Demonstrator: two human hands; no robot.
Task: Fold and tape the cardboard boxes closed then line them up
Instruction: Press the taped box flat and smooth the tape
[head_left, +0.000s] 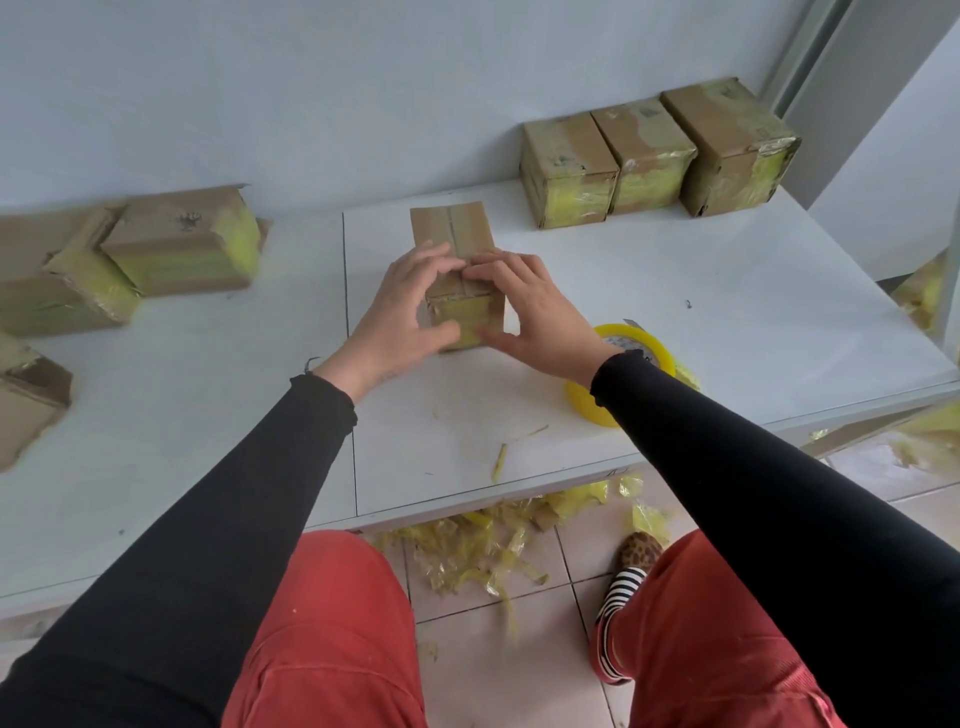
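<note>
Small cardboard box (457, 270) sits mid-table on the white table (208, 415), long axis running away from the person. Both hands grip it at the near end. Left hand (402, 306): fingers curled over the top flaps, thumb down on the near face w/ yellow tape. Right hand (530, 312): fingers bent over the top from the other side, fingertips meeting the left's at the centre seam, thumb low on the near face. Top flaps are folded shut; seam visible at the far half, no tape seen there.

Row of three taped boxes (654, 156) stands side by side, touching, at the back right against the wall. Yellow tape roll (618, 374) lies flat just right of the right wrist, partly hidden by the sleeve.

Left side: pile of loose boxes (130, 260), some tilted, w/ yellow tape on the ends; one more box (26, 400) at the left edge. Thin tape scrap (511, 447) on the table near front edge. Heap of crumpled yellow tape bits (493, 540) on the tile floor under the table.
</note>
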